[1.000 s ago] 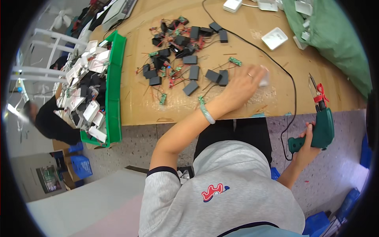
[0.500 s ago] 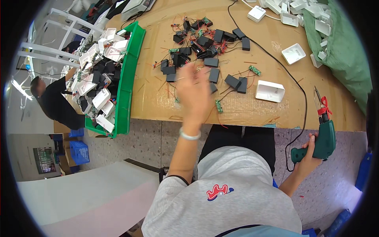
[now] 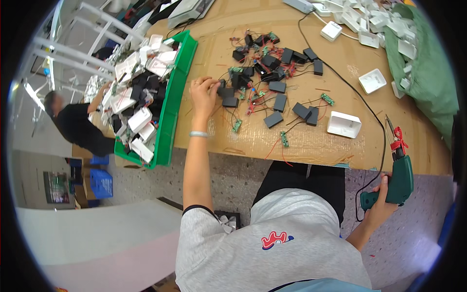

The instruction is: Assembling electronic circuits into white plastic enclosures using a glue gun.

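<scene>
The left hand [image 3: 204,95] pinches a black module [image 3: 224,91] at centre frame; its thin wires may snag neighbours. The right hand [image 3: 378,204] grips the green soldering gun [image 3: 398,175].

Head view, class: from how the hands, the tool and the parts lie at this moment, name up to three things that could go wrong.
1. The right hand holds the green electric screwdriver off the table edge, bit up; its black cord trails across the parts and could snag them.
2. The left hand pinches a small black module in a tangle of red-wired modules; lifting it might drag neighbours.
3. The white plastic shell lies near the table's front edge and could be knocked off.
</scene>
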`<action>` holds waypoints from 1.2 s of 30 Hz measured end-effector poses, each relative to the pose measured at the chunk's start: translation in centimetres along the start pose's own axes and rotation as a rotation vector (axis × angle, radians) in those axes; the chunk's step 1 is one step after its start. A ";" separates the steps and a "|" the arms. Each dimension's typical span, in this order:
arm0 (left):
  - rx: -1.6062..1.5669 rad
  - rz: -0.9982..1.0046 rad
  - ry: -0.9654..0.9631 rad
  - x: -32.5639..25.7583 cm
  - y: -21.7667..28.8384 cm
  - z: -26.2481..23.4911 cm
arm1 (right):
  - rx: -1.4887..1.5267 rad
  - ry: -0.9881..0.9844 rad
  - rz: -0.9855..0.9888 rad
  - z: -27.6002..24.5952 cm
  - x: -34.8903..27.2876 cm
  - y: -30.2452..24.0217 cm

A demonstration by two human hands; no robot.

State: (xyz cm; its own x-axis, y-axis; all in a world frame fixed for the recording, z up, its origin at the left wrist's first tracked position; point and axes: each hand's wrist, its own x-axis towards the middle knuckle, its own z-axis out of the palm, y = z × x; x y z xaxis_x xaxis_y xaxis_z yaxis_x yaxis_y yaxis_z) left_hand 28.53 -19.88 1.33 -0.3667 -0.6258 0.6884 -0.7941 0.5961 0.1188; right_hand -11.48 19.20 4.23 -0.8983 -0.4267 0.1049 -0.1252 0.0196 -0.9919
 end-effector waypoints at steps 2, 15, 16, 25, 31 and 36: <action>-0.069 -0.017 -0.114 0.3 0.3 0.2 | -0.001 0.025 0.013 -0.2 -0.4 0.1; -0.662 -0.158 -0.015 3.8 23.3 -1.6 | -0.038 -0.072 0.142 -0.1 -3.5 -0.4; -0.649 -0.067 -0.072 3.0 25.3 -0.9 | -0.037 -0.085 0.146 -0.4 -3.9 0.1; -0.447 0.169 -0.138 -2.7 34.6 4.8 | -0.102 -0.131 0.058 -0.9 -4.8 2.8; -0.339 0.131 -0.067 -2.9 35.9 4.9 | -0.146 -0.133 -0.030 0.2 -4.1 4.5; -0.332 0.116 -0.040 -2.6 35.9 5.4 | -0.211 -0.171 -0.005 0.2 -4.3 5.2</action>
State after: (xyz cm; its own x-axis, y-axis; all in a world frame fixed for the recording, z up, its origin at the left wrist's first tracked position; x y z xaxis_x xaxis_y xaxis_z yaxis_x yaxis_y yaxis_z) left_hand -1.64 0.38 -0.07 -0.4692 -0.5594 0.6833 -0.5475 0.7914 0.2719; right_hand -8.18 20.93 -1.39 -0.8156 -0.5733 0.0789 -0.2307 0.1970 -0.9529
